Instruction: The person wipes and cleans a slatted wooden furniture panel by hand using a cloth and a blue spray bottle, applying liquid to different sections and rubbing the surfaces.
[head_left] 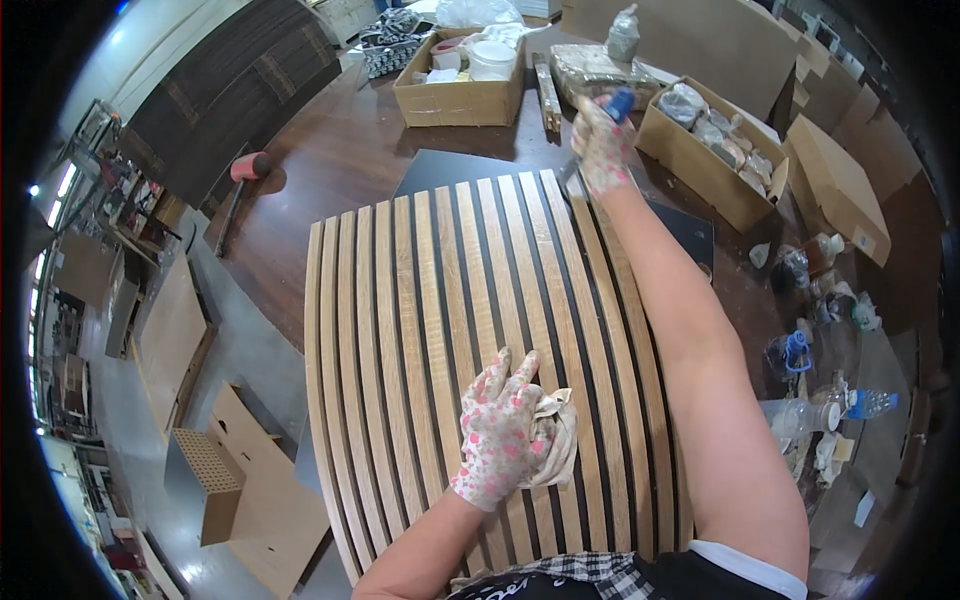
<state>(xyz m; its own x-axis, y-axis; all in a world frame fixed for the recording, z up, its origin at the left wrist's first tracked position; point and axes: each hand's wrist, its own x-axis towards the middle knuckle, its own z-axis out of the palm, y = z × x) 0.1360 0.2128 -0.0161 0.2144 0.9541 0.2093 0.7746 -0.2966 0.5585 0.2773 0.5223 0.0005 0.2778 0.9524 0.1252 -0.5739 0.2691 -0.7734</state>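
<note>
A slatted wooden panel (432, 290), pale oak strips with dark gaps, lies lengthwise in front of me. My left hand (500, 425), in a white glove with pink spots, rests on its middle. Two fingers point forward, while a crumpled off-white cloth (556, 440) is bunched at the thumb side. At the panel's far end, toward the right, my right hand (602, 150) wears a matching glove and is closed round a blue-handled tool (619, 104). Its narrow blade points down to the slat ends; the exact kind of blade is unclear.
A red-headed mallet (250, 167) lies on the brown table (300, 250) at left. Beyond the panel stand a cardboard box with tubs (459, 103) and a wrapped block (600, 72). Another filled box (690, 165) and several plastic bottles (800, 415) line the right side.
</note>
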